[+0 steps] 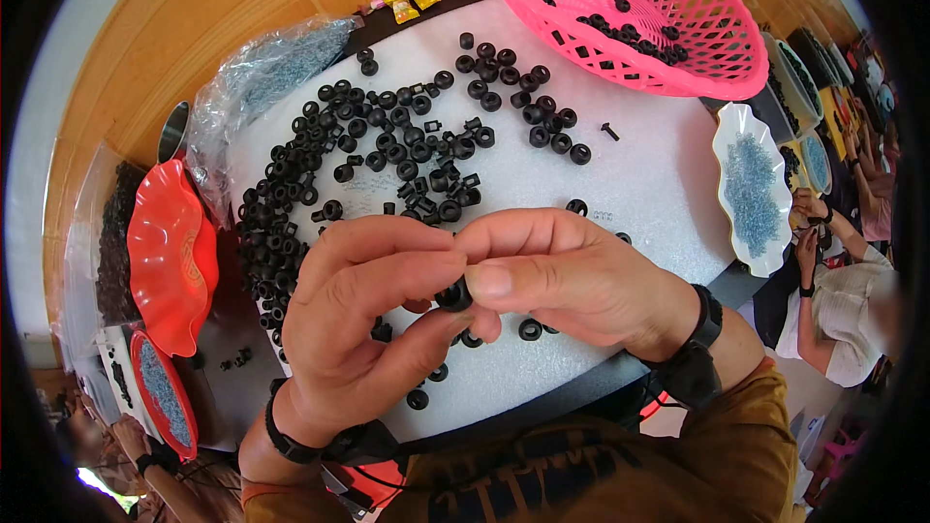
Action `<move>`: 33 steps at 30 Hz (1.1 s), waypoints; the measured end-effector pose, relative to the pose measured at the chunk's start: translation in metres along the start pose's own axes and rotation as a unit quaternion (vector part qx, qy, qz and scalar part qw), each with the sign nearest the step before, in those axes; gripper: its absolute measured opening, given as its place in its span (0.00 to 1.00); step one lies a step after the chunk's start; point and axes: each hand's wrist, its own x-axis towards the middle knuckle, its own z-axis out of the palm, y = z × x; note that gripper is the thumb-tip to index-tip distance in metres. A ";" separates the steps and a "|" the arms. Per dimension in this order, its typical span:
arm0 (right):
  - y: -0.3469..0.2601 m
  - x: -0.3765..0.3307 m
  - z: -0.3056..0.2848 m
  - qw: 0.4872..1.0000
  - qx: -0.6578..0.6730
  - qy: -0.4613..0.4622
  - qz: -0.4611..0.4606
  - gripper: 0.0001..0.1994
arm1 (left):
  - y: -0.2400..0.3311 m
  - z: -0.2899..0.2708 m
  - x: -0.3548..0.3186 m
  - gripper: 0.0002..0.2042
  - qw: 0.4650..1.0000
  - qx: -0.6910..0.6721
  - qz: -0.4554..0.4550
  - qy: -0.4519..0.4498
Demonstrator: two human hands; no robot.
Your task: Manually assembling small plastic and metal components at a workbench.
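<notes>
My left hand (354, 300) pinches a small black round plastic part (452, 296) between thumb and fingers, just over the near side of a white foam sheet (668, 184). My right hand (572, 276) meets it there, thumb and index finger pressed together against the part's upper right side. Whatever sits between the right fingertips is hidden. Beyond and to the left of my hands lies a large spread of black ring-shaped parts (397, 140). A few more rings (530, 329) show close beneath my right hand.
A pink lattice basket (717, 10) with black pieces stands at the far right. Right of the sheet is a white scalloped dish (768, 257) of bluish beads. On the left are a red wavy dish (160, 252) and a clear bag (232, 87). Other people work on both sides.
</notes>
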 end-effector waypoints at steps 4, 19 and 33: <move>0.004 0.000 -0.002 0.999 -0.003 -0.026 -0.021 0.10 | 0.001 -0.002 0.000 0.21 1.000 0.025 0.011 -0.015; -0.008 0.012 -0.016 0.986 -0.013 0.061 -0.158 0.16 | -0.012 -0.035 0.009 0.05 0.967 0.083 -0.231 0.066; -0.014 0.012 -0.009 0.978 0.028 0.088 -0.187 0.15 | -0.043 -0.031 0.003 0.05 0.945 0.231 -0.170 -0.161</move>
